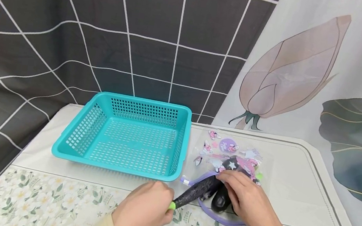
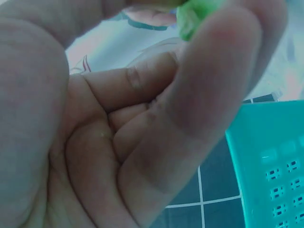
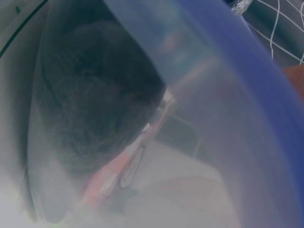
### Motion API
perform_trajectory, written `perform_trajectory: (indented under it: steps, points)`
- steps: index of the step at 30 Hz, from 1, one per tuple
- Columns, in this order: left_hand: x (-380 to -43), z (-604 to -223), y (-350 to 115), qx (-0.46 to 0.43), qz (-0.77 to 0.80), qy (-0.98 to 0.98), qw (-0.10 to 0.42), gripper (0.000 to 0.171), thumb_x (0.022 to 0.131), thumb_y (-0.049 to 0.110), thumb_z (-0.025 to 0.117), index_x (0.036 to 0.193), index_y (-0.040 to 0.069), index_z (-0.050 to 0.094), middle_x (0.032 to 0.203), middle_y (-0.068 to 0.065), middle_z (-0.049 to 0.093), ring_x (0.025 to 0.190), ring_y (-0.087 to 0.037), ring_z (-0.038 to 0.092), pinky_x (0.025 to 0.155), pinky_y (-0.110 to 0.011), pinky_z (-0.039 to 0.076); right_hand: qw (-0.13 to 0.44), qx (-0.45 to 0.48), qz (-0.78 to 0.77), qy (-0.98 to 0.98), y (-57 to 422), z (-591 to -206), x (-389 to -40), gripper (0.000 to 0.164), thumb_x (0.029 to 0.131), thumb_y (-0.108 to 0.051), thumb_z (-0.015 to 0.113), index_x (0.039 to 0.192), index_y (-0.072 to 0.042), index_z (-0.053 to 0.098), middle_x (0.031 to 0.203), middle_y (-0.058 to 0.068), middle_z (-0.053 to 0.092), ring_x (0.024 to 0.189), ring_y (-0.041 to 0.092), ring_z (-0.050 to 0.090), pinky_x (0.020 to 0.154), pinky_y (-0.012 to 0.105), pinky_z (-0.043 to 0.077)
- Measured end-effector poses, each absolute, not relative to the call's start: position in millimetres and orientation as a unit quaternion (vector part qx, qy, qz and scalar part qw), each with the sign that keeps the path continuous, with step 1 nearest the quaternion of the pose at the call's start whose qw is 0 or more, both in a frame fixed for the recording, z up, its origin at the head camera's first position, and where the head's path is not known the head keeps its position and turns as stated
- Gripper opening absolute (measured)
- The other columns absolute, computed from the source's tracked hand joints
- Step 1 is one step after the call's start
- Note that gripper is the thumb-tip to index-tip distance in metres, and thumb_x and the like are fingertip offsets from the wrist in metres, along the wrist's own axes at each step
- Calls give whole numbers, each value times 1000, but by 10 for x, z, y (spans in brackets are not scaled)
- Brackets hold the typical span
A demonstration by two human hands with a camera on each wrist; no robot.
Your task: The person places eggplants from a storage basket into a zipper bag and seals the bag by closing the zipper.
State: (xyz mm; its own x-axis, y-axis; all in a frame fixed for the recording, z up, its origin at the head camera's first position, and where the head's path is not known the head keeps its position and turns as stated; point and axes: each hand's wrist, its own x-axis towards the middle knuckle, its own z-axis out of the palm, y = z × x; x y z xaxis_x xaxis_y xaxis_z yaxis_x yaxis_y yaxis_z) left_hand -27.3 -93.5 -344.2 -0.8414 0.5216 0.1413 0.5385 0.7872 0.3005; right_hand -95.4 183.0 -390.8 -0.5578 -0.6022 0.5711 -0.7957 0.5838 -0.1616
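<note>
In the head view my left hand (image 1: 145,208) pinches the light green stem end of a long black eggplant (image 1: 195,192). The eggplant slants up to the right, its far end at the mouth of a clear zip bag (image 1: 221,222) with a purple edge and pink cartoon prints. The left wrist view shows the green stem (image 2: 194,19) between thumb and fingers. My right hand (image 1: 251,202) holds the bag's upper edge near its opening. Another glossy black eggplant (image 1: 221,200) lies inside the bag. In the right wrist view a dark eggplant (image 3: 99,95) shows through cloudy plastic.
A turquoise perforated basket (image 1: 132,173) stands at the back left of the table with nothing in it. A floral cloth (image 1: 62,204) covers the table's front part. Behind the table hang a dark grid-patterned curtain (image 1: 156,14) and a white curtain with a flower print (image 1: 285,73).
</note>
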Motion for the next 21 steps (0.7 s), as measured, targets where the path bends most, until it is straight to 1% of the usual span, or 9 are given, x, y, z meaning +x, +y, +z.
perform_trajectory:
  steps: [4, 10, 16, 21]
  points:
    - [-265, -3451, -885, -276, -157, -948, 29, 37, 72, 9, 76, 56, 18, 44, 56, 9, 37, 51, -3, 26, 44, -16, 29, 233, 407, 204, -859, 1832, -3902, -952, 47, 110, -32, 27, 114, -13, 69, 117, 0, 67, 106, 20, 66, 83, 38, 55]
    - [-248, -3476, -807, -268, -146, -952, 37, 37, 74, 11, 76, 55, 18, 45, 53, 10, 38, 48, -2, 27, 42, -17, 28, 229, 405, 205, -862, 1837, -3903, -945, 47, 109, -33, 26, 115, -14, 69, 117, -1, 67, 107, 19, 66, 82, 37, 55]
    - [-217, -3509, -728, -249, -122, -957, 89, 30, 76, 16, 79, 59, 14, 55, 55, 7, 47, 44, -4, 38, 41, -19, 34, 231, 407, 207, -859, 1832, -3909, -950, 46, 109, -32, 27, 115, -14, 69, 118, -1, 67, 107, 18, 66, 84, 36, 54]
    - [-203, -3541, -666, -234, -116, -958, 115, 28, 77, 17, 78, 61, 13, 56, 55, 7, 48, 43, -5, 40, 39, -19, 33, 237, 410, 207, -856, 1822, -3919, -955, 46, 109, -32, 27, 114, -15, 69, 117, -1, 67, 107, 19, 66, 85, 35, 54]
